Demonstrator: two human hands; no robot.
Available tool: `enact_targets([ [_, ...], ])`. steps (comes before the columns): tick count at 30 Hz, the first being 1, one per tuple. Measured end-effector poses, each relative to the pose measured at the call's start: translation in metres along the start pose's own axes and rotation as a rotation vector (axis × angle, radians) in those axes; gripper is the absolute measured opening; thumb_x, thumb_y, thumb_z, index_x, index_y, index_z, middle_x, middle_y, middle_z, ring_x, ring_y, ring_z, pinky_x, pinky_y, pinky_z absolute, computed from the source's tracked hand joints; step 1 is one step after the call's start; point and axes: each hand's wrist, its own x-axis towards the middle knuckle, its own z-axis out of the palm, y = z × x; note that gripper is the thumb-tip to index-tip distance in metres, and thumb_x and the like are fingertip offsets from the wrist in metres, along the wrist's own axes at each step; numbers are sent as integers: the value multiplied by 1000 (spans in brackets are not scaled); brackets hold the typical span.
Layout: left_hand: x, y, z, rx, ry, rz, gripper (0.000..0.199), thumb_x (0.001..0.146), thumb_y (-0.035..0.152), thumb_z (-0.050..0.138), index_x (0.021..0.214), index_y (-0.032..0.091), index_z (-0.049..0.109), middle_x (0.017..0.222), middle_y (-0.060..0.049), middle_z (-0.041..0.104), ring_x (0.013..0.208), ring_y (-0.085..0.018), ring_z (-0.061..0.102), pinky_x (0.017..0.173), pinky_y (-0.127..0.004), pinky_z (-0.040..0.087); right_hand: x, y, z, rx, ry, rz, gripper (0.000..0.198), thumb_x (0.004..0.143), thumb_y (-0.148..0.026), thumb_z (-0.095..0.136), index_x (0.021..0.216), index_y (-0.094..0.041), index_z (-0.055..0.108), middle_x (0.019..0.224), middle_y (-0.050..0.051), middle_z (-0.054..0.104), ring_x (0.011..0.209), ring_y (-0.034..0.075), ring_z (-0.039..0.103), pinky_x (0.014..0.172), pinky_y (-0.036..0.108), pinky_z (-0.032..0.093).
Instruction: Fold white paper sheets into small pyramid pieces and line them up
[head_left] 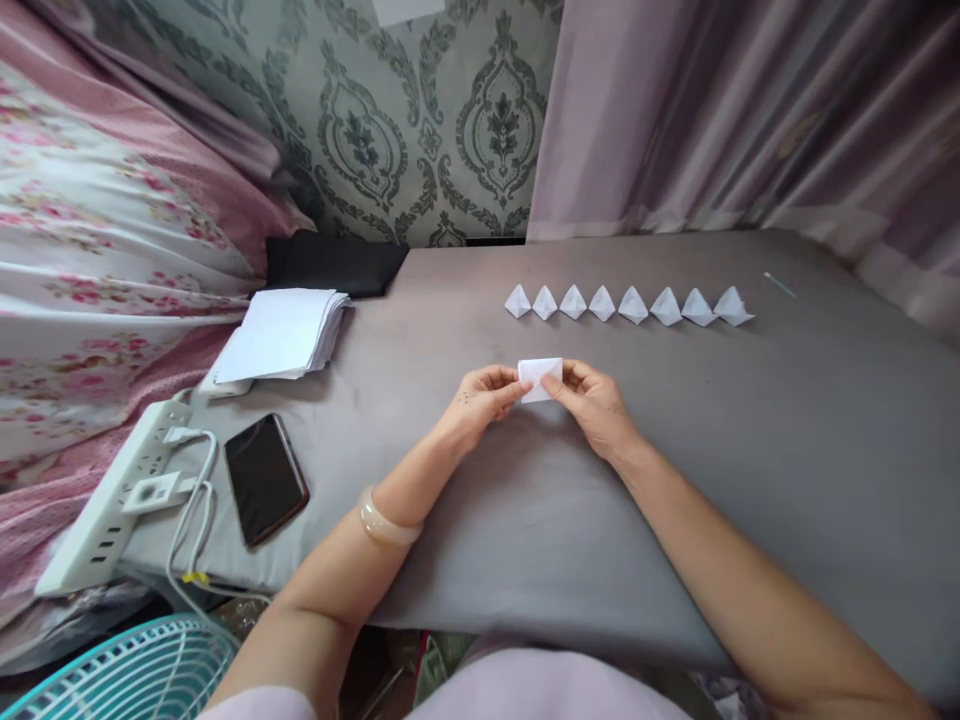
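Lavender garment [547,688], folded paper [538,370], pinched between left grip [484,402] and right grip [594,405]

We could make out no readable text, label, brand, number or sign anywhere in view.

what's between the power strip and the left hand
In the head view, a phone, with white cables toward the power strip and bare grey cloth toward the left hand.

grey damask-patterned wallpaper [427,130] and a mauve curtain [637,120] back a grey-covered table [787,450].
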Motion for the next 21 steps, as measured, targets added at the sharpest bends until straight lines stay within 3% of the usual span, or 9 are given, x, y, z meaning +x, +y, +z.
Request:
enact_targets([
  [7, -1, -4, 7, -89, -18, -91, 36, 61, 38, 82, 69, 15, 55, 53, 7, 47, 44, -2, 36, 45, -19, 23, -4, -4, 1, 18, 67, 25, 30, 73, -46, 70, 83, -18, 69, 76, 1, 70, 69, 16, 63, 70, 30, 50],
  [13, -2, -1, 3, 126, -39, -80, 37, 62, 36, 81, 87, 14, 64, 70, 2, 61, 54, -5, 47, 49, -19, 31, -6, -9, -8, -323, -38, -50, 20, 78, -36, 62, 78, -18, 70, 72, 1, 68, 67, 16, 59, 63, 29, 45],
  [16, -1, -1, 0, 147, -58, -75, 35, 62, 37, 81, 81, 12, 65, 66, 2, 59, 54, -5, 47, 50, -20, 32, -7, -9, -10, -419, -60, -50, 19, 79, -36, 62, 80, -19, 70, 73, 0, 68, 68, 16, 58, 63, 29, 44],
  [21, 2, -1, 0, -76, 14, -22, 33, 58, 34, 85, 74, 12, 66, 59, 3, 57, 51, -4, 46, 50, -20, 31, -8, -14, -7, -149, -27, 39, 36, 69, -44, 75, 94, -18, 71, 88, 5, 73, 78, 18, 63, 71, 30, 48],
])
